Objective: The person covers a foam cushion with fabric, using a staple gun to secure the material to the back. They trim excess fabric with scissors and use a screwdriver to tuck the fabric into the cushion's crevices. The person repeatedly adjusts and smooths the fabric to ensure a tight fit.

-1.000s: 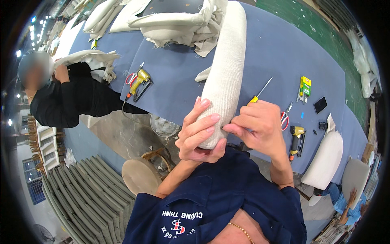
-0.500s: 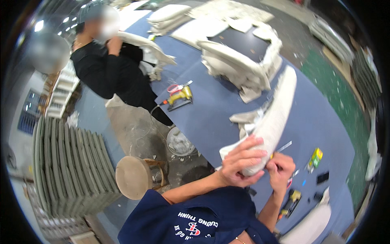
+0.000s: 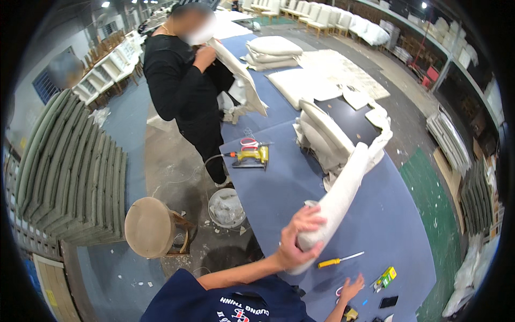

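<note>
A long, curved cushion piece (image 3: pixel 338 201) covered in cream fabric slants away from me over the blue table. My left hand (image 3: pixel 301 239) is wrapped round its near end. Beyond the table's near right part, my right hand (image 3: pixel 351 288) is held low with fingers apart and nothing in it. Close beside that hand are the red handles of scissors (image 3: pixel 338 291) and a partly hidden yellow and black tool (image 3: pixel 350 313). On the tabletop between the cushion piece and my right hand lies a screwdriver (image 3: pixel 329 263) with a yellow handle.
A yellow-green box (image 3: pixel 384 279) and a black phone (image 3: pixel 389 302) lie at the right. A yellow staple gun (image 3: pixel 252 156) rests on the table's left edge. A co-worker (image 3: pixel 185 80) stands far left, holding cream fabric. A stool (image 3: pixel 150 226) and a bucket (image 3: pixel 226 208) stand on the floor.
My right hand has let go of the screwdriver, which now lies on the table, and has moved away to the lower right. The cushion piece has turned over somewhat. The view has shifted.
</note>
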Motion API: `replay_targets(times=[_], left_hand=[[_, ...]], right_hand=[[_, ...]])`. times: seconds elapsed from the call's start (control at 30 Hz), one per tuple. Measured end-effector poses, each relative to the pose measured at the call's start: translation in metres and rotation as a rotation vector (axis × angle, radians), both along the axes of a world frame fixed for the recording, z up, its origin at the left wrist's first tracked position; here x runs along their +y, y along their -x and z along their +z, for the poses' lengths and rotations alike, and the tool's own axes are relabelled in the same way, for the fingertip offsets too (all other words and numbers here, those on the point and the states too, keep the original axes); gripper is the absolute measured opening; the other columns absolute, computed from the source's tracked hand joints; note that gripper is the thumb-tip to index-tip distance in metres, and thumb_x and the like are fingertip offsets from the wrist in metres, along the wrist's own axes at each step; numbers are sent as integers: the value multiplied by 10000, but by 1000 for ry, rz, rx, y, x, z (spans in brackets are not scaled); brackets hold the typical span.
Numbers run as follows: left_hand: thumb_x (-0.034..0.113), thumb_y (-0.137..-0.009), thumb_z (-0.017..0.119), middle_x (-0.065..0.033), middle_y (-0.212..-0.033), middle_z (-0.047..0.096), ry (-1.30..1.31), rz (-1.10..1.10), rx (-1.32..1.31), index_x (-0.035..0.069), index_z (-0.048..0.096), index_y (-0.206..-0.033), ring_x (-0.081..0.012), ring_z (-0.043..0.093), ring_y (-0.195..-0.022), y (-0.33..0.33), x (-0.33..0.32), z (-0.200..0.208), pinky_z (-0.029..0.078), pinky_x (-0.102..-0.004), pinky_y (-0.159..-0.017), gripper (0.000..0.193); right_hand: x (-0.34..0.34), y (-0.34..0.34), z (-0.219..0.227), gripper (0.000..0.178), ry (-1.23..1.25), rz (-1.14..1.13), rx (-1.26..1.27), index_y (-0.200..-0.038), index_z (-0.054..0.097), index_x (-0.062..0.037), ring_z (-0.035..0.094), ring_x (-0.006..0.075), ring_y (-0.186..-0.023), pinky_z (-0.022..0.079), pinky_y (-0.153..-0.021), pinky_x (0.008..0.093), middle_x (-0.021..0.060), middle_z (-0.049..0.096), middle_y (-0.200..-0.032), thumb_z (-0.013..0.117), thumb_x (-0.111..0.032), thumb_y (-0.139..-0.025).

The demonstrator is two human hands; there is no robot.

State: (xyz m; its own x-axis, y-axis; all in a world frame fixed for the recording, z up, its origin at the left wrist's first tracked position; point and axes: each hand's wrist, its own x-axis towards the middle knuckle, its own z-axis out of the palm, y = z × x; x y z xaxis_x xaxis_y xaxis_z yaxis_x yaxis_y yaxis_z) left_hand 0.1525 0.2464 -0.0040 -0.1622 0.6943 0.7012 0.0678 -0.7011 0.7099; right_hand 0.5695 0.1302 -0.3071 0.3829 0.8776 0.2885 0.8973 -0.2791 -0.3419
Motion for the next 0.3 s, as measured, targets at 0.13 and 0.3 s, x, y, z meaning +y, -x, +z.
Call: replay_targets(times=[0.13, 0.3], left_hand=[[286, -878, 740, -197, -1378, 607, -58, -111, 235, 65, 504, -1369, -391, 497, -1395, -15, -2, 7, 196, -592, -1221, 589], [575, -880, 709, -156, -1654, 299, -259, -575, 647, 182, 412, -1549, -324, 290, -1532, 3, 71, 17, 106, -607, -1249, 831]], right_hand=[[24, 65, 13, 671, 323, 610, 208, -1351, 639, -131, 524, 408, -1302, 433, -1091, 498, 195, 560, -1426, 839, -243, -721], [21, 78, 20, 653, 348, 615, 456, -1348, 658, -136, 498, 374, -1374, 430, -1106, 492, 176, 529, -1504, 828, -344, -752]])
